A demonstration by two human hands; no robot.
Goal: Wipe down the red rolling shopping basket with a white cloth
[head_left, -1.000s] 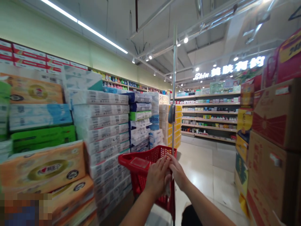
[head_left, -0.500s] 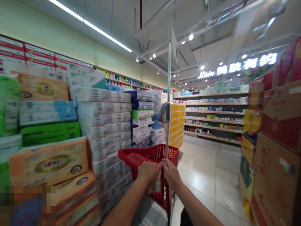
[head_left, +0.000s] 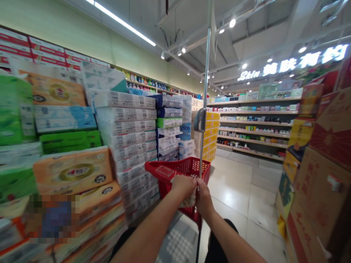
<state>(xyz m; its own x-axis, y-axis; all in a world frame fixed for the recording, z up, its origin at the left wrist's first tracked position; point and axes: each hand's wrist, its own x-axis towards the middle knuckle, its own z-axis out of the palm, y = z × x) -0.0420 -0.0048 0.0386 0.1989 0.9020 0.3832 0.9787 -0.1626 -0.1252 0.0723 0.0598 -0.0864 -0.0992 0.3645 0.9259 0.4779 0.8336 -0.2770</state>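
Side by side in the middle of the view, my two hands are closed. Below the curled fingers of my left hand (head_left: 184,187) hangs a pale, bumpy item (head_left: 190,201), mostly hidden by the hand. My right hand (head_left: 204,200) has its fingers pinched together against the same item, beside the left fingertips. Just beyond both hands is a red plastic shopping basket (head_left: 162,172) with perforated walls; its contents cannot be made out. A thin metal pole (head_left: 204,142) rises behind my right hand and carries a grey fitting (head_left: 200,120).
Stacks of white paper packs (head_left: 128,126) and orange tissue packs (head_left: 74,171) line the left. Cardboard cartons (head_left: 315,197) stand on the right. A tiled aisle (head_left: 236,193) runs ahead to shelves of small goods (head_left: 255,128), with yellow boxes (head_left: 212,135) nearby.
My view has shifted, and the hands and basket sit slightly right of where they were. Both hands stay closed together. The basket's wall appears a little higher in view.
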